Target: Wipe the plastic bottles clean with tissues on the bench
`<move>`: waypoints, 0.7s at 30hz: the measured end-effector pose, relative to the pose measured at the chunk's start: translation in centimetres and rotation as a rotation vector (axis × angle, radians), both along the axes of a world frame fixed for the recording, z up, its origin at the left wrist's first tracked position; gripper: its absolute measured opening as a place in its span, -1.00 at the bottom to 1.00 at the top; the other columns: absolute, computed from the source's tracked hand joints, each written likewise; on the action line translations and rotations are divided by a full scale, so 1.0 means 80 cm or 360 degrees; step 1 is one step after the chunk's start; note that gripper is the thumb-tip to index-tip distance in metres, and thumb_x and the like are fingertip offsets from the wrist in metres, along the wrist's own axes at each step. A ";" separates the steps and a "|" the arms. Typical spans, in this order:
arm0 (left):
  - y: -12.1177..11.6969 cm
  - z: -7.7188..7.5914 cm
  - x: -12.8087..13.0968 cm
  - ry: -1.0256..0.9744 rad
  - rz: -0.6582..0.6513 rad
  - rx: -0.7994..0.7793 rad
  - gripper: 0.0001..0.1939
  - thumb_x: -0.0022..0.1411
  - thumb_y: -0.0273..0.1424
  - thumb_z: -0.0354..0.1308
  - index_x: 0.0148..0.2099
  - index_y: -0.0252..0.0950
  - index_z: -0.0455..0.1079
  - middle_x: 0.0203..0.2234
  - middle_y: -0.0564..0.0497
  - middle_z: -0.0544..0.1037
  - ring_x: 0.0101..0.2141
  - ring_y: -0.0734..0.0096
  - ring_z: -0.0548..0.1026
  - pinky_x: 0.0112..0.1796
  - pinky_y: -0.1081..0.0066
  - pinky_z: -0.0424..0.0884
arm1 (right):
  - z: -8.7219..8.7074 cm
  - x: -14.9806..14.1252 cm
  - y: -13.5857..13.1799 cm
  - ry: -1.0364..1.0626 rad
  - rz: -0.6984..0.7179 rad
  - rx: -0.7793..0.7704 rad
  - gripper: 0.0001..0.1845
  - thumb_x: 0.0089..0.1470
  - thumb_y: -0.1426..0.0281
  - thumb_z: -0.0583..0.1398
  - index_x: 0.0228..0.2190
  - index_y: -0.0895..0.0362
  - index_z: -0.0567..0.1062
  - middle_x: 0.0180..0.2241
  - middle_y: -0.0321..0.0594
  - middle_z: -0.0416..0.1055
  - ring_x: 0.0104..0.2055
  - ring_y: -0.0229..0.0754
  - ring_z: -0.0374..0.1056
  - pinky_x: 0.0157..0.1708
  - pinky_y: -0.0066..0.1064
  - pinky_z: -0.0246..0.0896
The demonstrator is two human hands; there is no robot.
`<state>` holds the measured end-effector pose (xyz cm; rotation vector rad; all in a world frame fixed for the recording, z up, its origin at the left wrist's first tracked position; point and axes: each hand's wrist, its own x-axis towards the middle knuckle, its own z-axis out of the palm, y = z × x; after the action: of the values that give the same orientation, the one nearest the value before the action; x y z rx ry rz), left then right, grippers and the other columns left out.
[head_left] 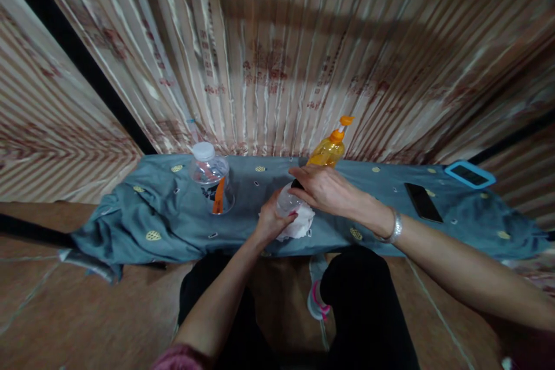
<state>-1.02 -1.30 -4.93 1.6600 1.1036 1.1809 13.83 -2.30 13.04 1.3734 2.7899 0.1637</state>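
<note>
A clear bottle [286, 201] with a dark top stands tilted near the middle of the cloth-covered bench. Wrapped round its body is my left hand [274, 218], with the thumb across the front. My right hand [325, 188] is closed over the dark cap [296, 186], its fingers partly hiding it. White crumpled tissue [301, 223] lies beside and beneath the bottle. Just behind my right hand, a pump bottle [328, 151] of yellow liquid has an orange pump head; its base is hidden.
A large clear bottle [212, 185] with a white cap and orange label stands on the left of the grey-blue cloth [251, 231]. On the right lie a dark phone [423, 202] and a blue-framed device [470, 174]. Pleated curtain [269, 58] hangs behind.
</note>
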 end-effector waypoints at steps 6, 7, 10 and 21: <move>-0.003 0.002 0.003 0.0039 -0.0001 -0.0056 -0.33 -0.02 -0.48 0.47 0.16 -0.27 0.41 0.00 -0.07 0.65 0.00 0.11 0.62 0.08 0.16 0.52 | 0.005 -0.012 -0.003 -0.0251 -0.0223 0.0058 -0.64 0.42 0.20 0.14 -0.06 0.29 0.45 -0.30 0.07 0.55 -0.17 0.13 0.50 -0.38 -0.27 -0.08; -0.003 0.002 0.003 0.0043 0.0003 -0.0064 -0.33 -0.02 -0.47 0.47 0.16 -0.26 0.41 0.00 -0.06 0.65 0.00 0.12 0.62 0.08 0.16 0.52 | 0.005 -0.013 -0.004 -0.0254 -0.0217 0.0091 -0.63 0.42 0.19 0.15 -0.06 0.29 0.45 -0.30 0.07 0.55 -0.17 0.14 0.49 -0.37 -0.27 -0.07; -0.002 0.001 0.003 0.0029 0.0004 -0.0079 -0.32 -0.03 -0.48 0.47 0.16 -0.28 0.40 -0.02 -0.06 0.65 -0.01 0.13 0.62 0.07 0.17 0.53 | 0.005 -0.011 -0.007 -0.0216 -0.0122 0.0155 -0.63 0.40 0.19 0.17 -0.04 0.28 0.44 -0.25 0.06 0.55 -0.16 0.13 0.49 -0.33 -0.27 -0.01; -0.003 0.001 0.007 -0.0024 -0.0028 -0.0055 -0.32 -0.05 -0.51 0.45 0.16 -0.26 0.42 -0.01 -0.07 0.66 -0.01 0.11 0.62 0.08 0.15 0.53 | -0.009 -0.009 -0.005 -0.0339 -0.0162 0.0233 -0.63 0.48 0.25 0.01 -0.16 0.26 0.47 -0.34 0.05 0.55 -0.25 0.10 0.53 -0.40 -0.25 0.00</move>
<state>-0.47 -1.58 -4.87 1.6286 1.0925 1.1550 13.10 -2.67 12.28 1.4295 2.5717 0.4892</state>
